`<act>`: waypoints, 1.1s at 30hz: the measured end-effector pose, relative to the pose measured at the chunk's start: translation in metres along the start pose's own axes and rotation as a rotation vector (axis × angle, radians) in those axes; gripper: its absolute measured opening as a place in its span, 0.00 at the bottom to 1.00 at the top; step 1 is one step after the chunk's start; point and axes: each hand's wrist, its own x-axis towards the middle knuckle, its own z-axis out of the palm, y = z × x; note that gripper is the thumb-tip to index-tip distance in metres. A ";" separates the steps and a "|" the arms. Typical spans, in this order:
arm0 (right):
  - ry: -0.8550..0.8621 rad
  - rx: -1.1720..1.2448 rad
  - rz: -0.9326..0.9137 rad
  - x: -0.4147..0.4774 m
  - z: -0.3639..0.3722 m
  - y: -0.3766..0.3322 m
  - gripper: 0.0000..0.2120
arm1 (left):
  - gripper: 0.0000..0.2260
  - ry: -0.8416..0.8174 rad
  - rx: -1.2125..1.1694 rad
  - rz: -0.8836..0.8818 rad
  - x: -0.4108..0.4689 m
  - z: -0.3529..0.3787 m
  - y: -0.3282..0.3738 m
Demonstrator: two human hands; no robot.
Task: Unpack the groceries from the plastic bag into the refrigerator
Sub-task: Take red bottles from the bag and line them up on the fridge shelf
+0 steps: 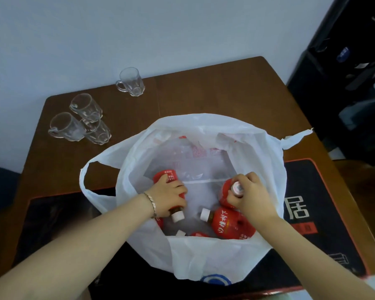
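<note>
A white plastic bag stands open on the table, holding several red-labelled bottles with white caps. My left hand is inside the bag and grips one bottle that lies on its side, cap toward me. My right hand grips the neck of another bottle just below its cap at the bag's right side. A third bottle lies loose between my arms. More bottles show partly at the bag's near edge. No refrigerator is in view.
The brown wooden table carries several clear glass mugs at the back left, one farther back. A black mat with a red border lies under the bag. Dark equipment stands at the right.
</note>
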 end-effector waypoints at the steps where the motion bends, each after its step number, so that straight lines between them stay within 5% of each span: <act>1: -0.006 0.002 -0.005 0.001 0.000 0.001 0.16 | 0.18 0.025 -0.041 -0.050 -0.001 0.000 -0.001; 6: -0.032 -0.053 -0.018 0.002 0.001 0.002 0.15 | 0.18 0.399 -0.345 -0.257 -0.007 0.007 0.000; 9: -0.041 -0.073 -0.043 0.004 0.001 0.003 0.15 | 0.15 0.658 -0.800 -0.460 -0.009 0.000 0.005; 11: -0.058 -0.086 -0.045 0.005 0.001 0.004 0.15 | 0.12 0.678 -1.024 -0.547 -0.011 -0.007 0.013; 22: -0.080 -0.295 0.014 -0.003 -0.002 -0.001 0.18 | 0.17 0.601 -0.335 -0.446 -0.019 -0.005 0.025; 26: -0.067 -0.246 0.071 -0.006 -0.004 -0.008 0.17 | 0.14 0.468 -0.497 -0.549 -0.016 -0.016 0.021; 33: 0.086 -0.096 0.141 -0.049 -0.027 -0.028 0.18 | 0.11 0.691 -0.657 -0.367 -0.030 -0.061 0.011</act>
